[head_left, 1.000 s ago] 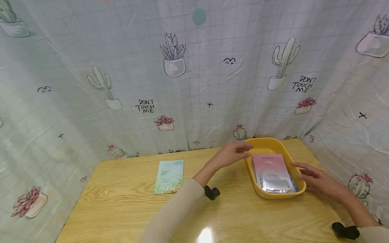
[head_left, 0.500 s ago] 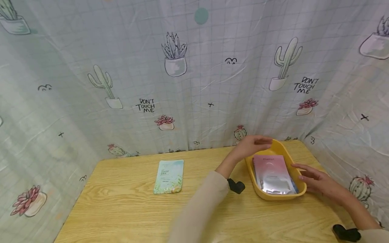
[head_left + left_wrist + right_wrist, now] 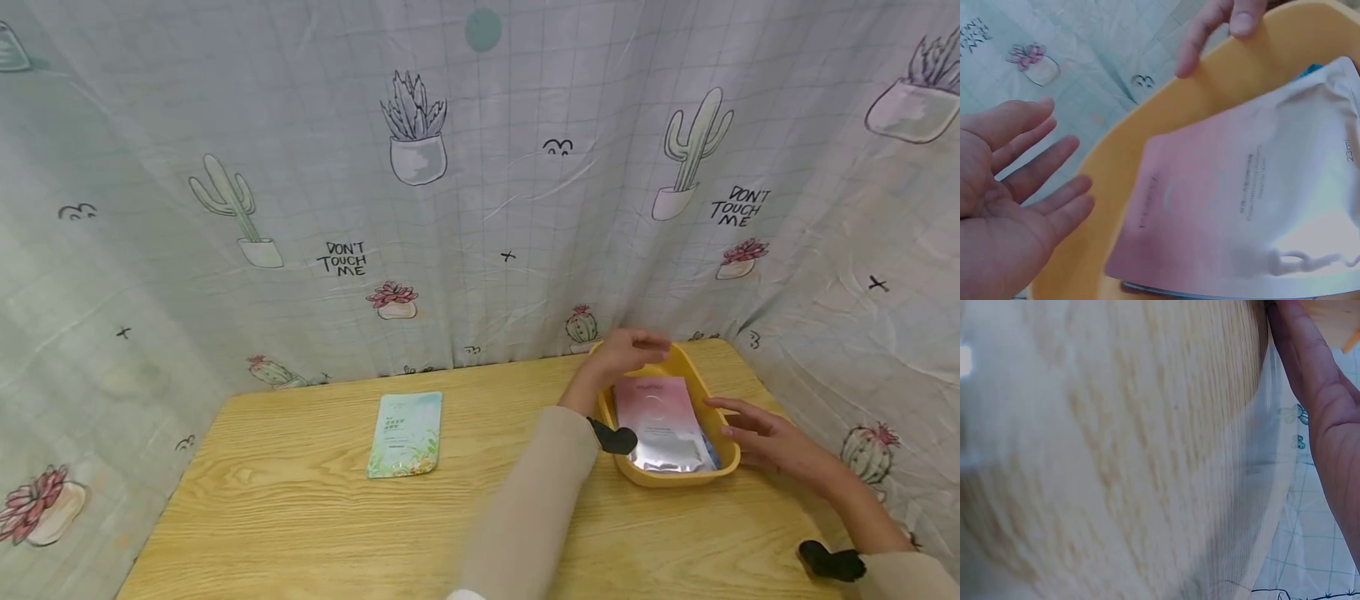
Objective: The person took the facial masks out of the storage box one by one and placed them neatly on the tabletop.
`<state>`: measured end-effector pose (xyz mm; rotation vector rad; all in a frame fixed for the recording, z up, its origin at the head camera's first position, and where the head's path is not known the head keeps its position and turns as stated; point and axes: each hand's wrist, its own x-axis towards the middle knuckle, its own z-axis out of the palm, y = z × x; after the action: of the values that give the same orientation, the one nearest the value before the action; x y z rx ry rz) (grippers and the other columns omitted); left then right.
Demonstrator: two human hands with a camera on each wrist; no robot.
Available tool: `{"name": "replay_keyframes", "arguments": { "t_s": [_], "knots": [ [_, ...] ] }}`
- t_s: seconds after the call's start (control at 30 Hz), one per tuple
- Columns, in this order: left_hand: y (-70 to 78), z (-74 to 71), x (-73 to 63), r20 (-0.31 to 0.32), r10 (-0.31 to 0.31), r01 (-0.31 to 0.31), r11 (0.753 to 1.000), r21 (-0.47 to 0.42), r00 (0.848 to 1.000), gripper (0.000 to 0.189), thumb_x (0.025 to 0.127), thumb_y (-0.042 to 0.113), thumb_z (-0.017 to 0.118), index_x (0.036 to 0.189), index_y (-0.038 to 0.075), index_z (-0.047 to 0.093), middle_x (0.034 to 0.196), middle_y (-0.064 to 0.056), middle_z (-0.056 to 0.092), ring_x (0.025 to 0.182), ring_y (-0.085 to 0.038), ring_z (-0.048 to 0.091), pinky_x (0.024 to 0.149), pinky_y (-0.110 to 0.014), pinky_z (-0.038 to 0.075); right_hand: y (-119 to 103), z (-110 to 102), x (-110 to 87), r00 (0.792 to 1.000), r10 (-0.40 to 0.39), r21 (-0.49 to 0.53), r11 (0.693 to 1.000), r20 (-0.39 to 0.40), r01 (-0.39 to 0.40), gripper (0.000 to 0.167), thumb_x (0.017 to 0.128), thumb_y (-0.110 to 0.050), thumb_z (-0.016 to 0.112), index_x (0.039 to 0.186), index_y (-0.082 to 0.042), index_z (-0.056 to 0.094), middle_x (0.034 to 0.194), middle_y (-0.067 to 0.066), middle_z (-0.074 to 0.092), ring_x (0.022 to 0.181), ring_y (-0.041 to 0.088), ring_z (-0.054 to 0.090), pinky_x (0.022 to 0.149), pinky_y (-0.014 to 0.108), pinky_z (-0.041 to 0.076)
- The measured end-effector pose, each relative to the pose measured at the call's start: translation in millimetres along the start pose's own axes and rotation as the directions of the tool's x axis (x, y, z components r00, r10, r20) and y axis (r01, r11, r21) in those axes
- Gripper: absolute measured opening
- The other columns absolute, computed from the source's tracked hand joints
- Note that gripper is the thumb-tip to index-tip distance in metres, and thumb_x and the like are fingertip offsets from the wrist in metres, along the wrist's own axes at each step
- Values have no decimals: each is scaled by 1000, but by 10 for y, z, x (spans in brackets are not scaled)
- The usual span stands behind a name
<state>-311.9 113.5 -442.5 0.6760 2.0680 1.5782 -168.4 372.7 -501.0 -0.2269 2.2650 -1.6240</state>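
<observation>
A yellow plastic basket stands at the back right of the table. Inside lies a pink-and-silver sachet marked 23ml, atop other packets whose blue edges peek out. My left hand hovers over the basket's far left part, fingers extended and loosely spread. In the left wrist view that palm holds nothing and is beside the pink sachet's end. At the basket's right rim rests my right hand, its fingertips on the edge, fingers fairly straight. A light-green sachet with a floral print lies flat on the table's left half.
The wooden table ends at a cactus-print curtain behind and on both sides. The basket is close to the back and right curtain. Black camera mounts sit on both wrists.
My left hand has moved right, from beside the basket's left rim to over its far part. The right hand stays at the right rim. The head view has shifted slightly.
</observation>
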Motion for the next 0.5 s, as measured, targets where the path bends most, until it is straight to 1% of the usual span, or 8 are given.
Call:
{"name": "replay_keyframes", "arguments": {
  "t_s": [0.13, 0.2, 0.23, 0.37, 0.43, 0.5],
  "knots": [
    [-83, 63, 23, 0, -27, 27, 994, 108, 1000, 33, 96, 16, 73, 128, 7, 70, 119, -2, 72, 104, -9, 63, 97, -21, 50, 20, 20, 14, 1000, -3, 9, 1000, 0, 3, 52, 110, -19, 47, 158, -9, 32, 133, -33, 42, 117, -14, 50, 91, 33, 58],
    [-128, 87, 21, -4, -46, 46, 987, 156, 999, 32, 96, 16, 72, 127, 8, 70, 120, -3, 72, 104, -9, 64, 97, -20, 50, 31, 27, 18, 1000, 0, 17, 1000, -4, 0, 51, 110, -19, 48, 158, -10, 32, 133, -33, 43, 116, -14, 50, 91, 33, 58],
    [-146, 95, 17, -9, -55, 56, 985, 166, 998, 32, 96, 14, 71, 127, 8, 70, 121, -4, 72, 104, -10, 64, 97, -21, 50, 36, 30, 18, 1000, 0, 17, 1000, -4, 0, 51, 110, -19, 48, 158, -10, 33, 133, -34, 42, 116, -15, 49, 91, 34, 59],
    [-201, 124, 24, -25, -76, 79, 979, 185, 997, 31, 94, 6, 72, 125, 5, 71, 121, -10, 72, 98, -12, 66, 89, -21, 54, 44, 25, 12, 1000, 2, 29, 1000, -3, -2, 51, 110, -19, 47, 158, -10, 33, 133, -33, 41, 115, -15, 49, 91, 36, 59],
    [-202, 131, 38, -13, -70, 71, 975, 211, 997, 31, 92, 2, 72, 123, 2, 71, 120, -13, 72, 95, -14, 67, 84, -21, 55, 38, 18, 8, 1000, -2, 26, 1000, -7, 2, 51, 110, -19, 48, 158, -10, 33, 132, -34, 41, 115, -16, 48, 90, 35, 59],
    [-196, 136, 55, 4, -70, 66, 964, 258, 998, 30, 91, 1, 73, 122, 1, 72, 117, -12, 73, 92, -14, 67, 80, -20, 56, 25, 10, 7, 1000, -8, 26, 1000, -12, 8, 51, 110, -19, 48, 158, -10, 33, 133, -33, 41, 116, -15, 49, 90, 33, 58]
  ]
}}
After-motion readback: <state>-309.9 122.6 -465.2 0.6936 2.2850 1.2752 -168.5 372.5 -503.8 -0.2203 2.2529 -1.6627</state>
